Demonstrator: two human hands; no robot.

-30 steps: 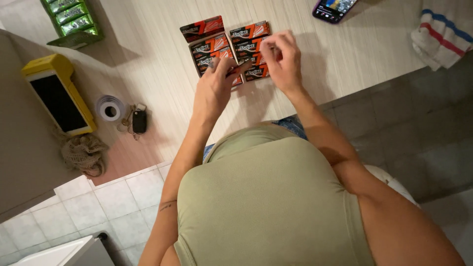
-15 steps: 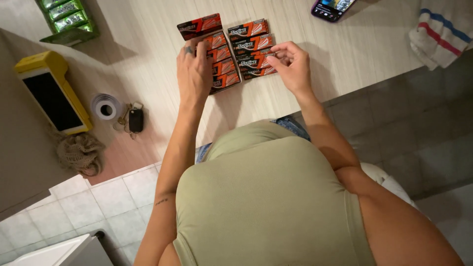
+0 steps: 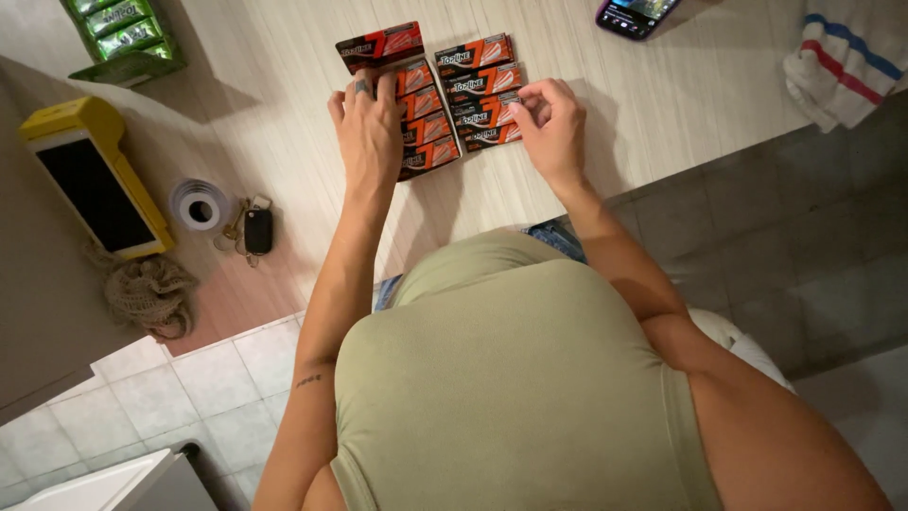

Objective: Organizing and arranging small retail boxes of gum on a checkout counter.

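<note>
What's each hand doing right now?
Left hand: open, lying flat on the left column of orange packs.
Right hand: fingers curled, pinching the edge of a pack in the right column.

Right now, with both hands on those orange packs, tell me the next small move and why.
Probably nudge the lowest pack of the right column leftward with the right hand. Its fingers already rest on that column's edge, and the lower packs sit slightly askew beside the left column, which the left hand lies over.
</note>
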